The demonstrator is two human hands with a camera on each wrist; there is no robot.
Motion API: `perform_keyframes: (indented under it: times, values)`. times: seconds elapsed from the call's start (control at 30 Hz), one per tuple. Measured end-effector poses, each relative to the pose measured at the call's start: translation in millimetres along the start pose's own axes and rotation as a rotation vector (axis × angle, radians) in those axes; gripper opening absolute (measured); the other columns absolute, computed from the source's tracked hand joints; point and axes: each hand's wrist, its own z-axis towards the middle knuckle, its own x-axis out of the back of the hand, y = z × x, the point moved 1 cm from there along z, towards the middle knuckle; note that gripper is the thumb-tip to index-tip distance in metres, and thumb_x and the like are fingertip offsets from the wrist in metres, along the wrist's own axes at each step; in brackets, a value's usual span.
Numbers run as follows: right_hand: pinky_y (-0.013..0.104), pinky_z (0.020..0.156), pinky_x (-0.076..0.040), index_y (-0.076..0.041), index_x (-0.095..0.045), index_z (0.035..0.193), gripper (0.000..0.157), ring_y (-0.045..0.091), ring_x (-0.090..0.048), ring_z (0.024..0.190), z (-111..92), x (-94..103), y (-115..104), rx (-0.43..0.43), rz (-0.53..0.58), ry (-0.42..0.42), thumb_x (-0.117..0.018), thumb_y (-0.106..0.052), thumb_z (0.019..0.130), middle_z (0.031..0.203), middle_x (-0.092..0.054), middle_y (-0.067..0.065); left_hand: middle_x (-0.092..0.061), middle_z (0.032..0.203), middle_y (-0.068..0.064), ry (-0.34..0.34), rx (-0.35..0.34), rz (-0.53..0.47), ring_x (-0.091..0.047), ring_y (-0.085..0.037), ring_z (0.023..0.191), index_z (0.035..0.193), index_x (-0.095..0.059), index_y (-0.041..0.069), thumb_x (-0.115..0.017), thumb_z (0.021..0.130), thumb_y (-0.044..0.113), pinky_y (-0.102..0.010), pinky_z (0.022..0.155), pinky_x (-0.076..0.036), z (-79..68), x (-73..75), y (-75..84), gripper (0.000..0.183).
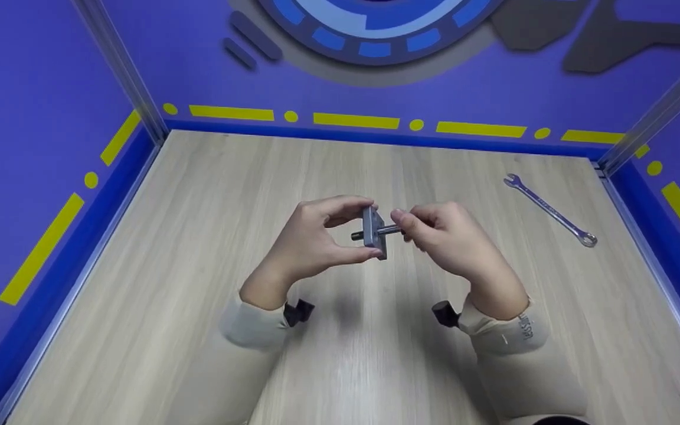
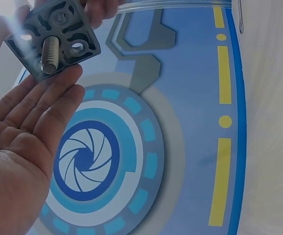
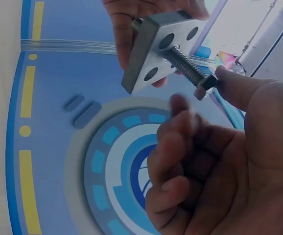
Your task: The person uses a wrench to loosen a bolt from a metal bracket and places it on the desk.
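Note:
My left hand [image 1: 316,239] grips a grey square plate [image 1: 368,227] by its edges, thumb below and fingers above, over the table. A long threaded bolt [image 1: 389,229] runs through the plate, its end sticking out on the left side. In the left wrist view the plate [image 2: 82,36] shows a ribbed face with corner holes and the bolt's threaded tip [image 2: 50,54]. My right hand [image 1: 455,242] is at the bolt's head end. The right wrist view has the thumb against the hex head [image 3: 207,86], the other fingers curled beside it, and the plate's smooth face [image 3: 153,56].
A combination wrench [image 1: 549,209] lies on the wooden table [image 1: 198,248] at the right, beyond my right hand. Blue and purple panels [image 1: 375,94] with yellow marks wall in the table at the back and both sides.

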Motion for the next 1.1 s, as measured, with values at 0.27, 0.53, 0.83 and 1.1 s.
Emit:
perform_keyframes:
  times: [0.27,0.53,0.83,1.1]
  values:
    - [0.025,0.058,-0.042,-0.015,-0.081,0.097,0.021,0.016,-0.052,0.068,-1.1,0.1,0.3,0.064,-0.017,-0.017,-0.078,-0.032,0.109,0.077,-0.06,-0.002,-0.084,0.132,-0.007,-0.003,-0.02,0.017,-0.08,-0.021,0.13,0.141,-0.076,0.004,-0.104,0.083,0.018,-0.026,0.119,-0.061,-0.6,0.7,-0.3,0.065]
    - [0.021,0.072,-0.052,-0.012,-0.081,0.114,0.021,0.015,-0.062,0.081,-4.5,0.0,0.0,0.242,-0.023,0.062,-0.089,-0.004,0.097,0.11,-0.075,0.0,-0.083,0.133,-0.009,0.007,-0.036,0.005,-0.081,-0.022,0.128,0.14,-0.077,0.003,-0.104,0.083,0.016,-0.027,0.118,-0.063,0.3,2.5,-2.1,0.064]
    - [0.018,0.073,-0.054,-0.007,-0.081,0.102,0.027,0.013,-0.062,0.085,-1.5,-1.5,3.8,0.53,0.042,0.097,-0.087,0.016,0.088,0.108,-0.076,0.007,-0.085,0.128,-0.008,-0.014,0.031,-0.063,-0.083,-0.019,0.122,0.138,-0.078,0.005,-0.105,0.081,0.019,-0.034,0.113,-0.068,0.2,1.8,-3.5,0.065]
    - [0.021,0.07,-0.052,-0.012,-0.081,0.128,0.034,0.017,-0.065,0.082,-3.8,5.1,0.1,0.214,-0.016,0.057,-0.093,-0.017,0.096,0.108,-0.077,0.001,-0.083,0.133,-0.007,0.023,-0.007,-0.042,-0.081,-0.02,0.127,0.139,-0.077,0.006,-0.106,0.08,0.017,-0.034,0.117,-0.065,0.1,2.3,-1.7,0.067]
